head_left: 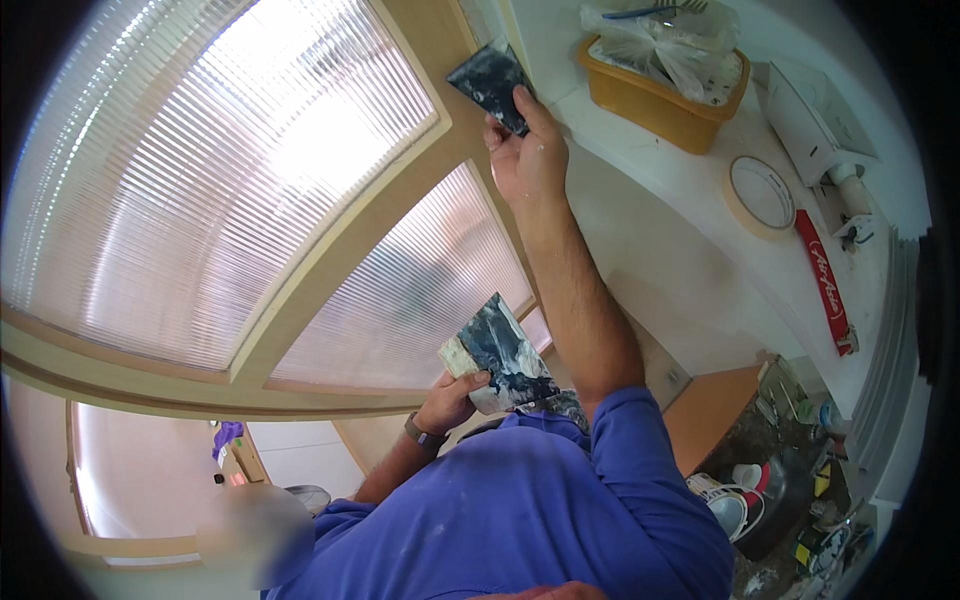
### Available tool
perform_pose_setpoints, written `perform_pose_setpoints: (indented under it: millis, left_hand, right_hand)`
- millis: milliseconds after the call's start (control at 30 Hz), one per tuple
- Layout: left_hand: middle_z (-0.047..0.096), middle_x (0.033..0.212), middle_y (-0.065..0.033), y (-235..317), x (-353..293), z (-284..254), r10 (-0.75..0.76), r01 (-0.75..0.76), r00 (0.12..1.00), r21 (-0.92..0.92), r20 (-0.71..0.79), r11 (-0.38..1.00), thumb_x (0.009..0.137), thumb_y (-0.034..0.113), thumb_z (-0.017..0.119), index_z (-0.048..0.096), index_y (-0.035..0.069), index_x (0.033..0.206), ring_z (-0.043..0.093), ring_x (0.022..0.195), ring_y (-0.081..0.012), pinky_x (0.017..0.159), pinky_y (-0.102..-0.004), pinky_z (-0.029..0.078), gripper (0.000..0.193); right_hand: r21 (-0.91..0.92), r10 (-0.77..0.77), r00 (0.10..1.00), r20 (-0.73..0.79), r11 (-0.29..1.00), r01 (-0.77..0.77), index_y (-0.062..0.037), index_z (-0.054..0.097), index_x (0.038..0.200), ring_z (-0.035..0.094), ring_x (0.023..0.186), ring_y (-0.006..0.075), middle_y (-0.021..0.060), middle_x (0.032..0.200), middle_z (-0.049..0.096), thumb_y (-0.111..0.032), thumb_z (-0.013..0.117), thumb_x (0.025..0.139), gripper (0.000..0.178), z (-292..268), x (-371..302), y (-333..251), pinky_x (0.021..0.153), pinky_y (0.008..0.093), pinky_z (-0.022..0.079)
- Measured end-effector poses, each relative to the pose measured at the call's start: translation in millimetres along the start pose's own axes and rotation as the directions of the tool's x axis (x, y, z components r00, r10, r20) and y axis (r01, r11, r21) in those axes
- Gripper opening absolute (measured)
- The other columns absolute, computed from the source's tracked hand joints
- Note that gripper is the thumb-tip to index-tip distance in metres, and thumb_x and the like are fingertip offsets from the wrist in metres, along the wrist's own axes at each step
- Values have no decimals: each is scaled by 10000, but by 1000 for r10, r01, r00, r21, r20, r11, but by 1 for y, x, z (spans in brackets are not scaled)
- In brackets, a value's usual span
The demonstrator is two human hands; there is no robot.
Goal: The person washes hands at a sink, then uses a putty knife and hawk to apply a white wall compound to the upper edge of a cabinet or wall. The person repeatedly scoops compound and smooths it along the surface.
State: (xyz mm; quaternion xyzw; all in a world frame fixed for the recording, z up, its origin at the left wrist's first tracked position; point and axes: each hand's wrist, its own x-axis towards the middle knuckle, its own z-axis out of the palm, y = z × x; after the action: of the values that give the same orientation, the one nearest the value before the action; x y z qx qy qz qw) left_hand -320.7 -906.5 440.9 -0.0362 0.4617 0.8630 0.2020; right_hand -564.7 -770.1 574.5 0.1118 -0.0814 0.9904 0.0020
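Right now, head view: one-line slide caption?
Right hand holds a dark flat tool by a wooden frame with ribbed panes; left hand grips a white-smeared plate.

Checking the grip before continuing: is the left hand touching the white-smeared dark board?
Touching. The head view shows the left hand holding the white-smeared dark board at its lower left, thumb over its face.

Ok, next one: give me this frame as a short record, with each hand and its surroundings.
right hand: raised, gripping a dark flat blade near the wooden frame; contact unclear
left hand: lower, gripping a smeared plate with pale residue
panels: ribbed, translucent panes in the frame
white ledge: yellow tub with plastic bag on top, tape roll, red strip
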Motion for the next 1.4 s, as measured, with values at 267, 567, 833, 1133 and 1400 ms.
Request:
perform_pose_setpoints:
  millis: [267,567,833,1133,1400]
  left_hand:
    - [568,1118,-127,-5,-1,-1,-6,6,1000,14,-18,1000,865,117,518,411,24,1246,610,951,-273,749,-434,536,406]
    - [555,1145,-129,-6,1,1,14,-13,999,8,-33,1000,860,99,514,406,19,1256,595,984,-283,769,-456,528,418]
    - [528,1209,-92,5,-5,-3,18,-22,999,-150,-28,988,880,60,497,386,30,1292,519,1123,-231,952,-386,423,428]
    - [534,1184,-62,1,27,12,280,-272,950,73,-141,960,932,118,474,406,32,1276,514,1082,-159,924,-306,415,361]
    - [534,1182,-115,-3,34,52,293,-295,949,663,118,688,926,155,468,415,23,1283,514,1090,-223,910,-328,417,385]
  right_hand:
    - [9,33,988,-152,999,-32,-52,559,914,528,643,165,48,764,586,-168,611,839,147,-50,-20,12,525,267,381]
    - [-36,53,989,-140,998,-58,-58,560,929,539,666,158,46,802,593,-178,627,831,168,-81,-36,8,572,275,408]
    - [-322,94,981,-170,936,-146,-12,569,960,558,715,153,75,861,612,-131,590,848,165,-119,-135,-63,585,287,427]
    - [-617,129,897,-424,684,-390,33,566,1058,571,680,130,76,864,619,-74,611,819,265,-103,-230,-125,531,276,457]
    - [-761,-25,882,-470,518,-391,45,604,1015,549,614,104,55,783,605,-96,594,838,227,-90,-249,-107,540,244,474]
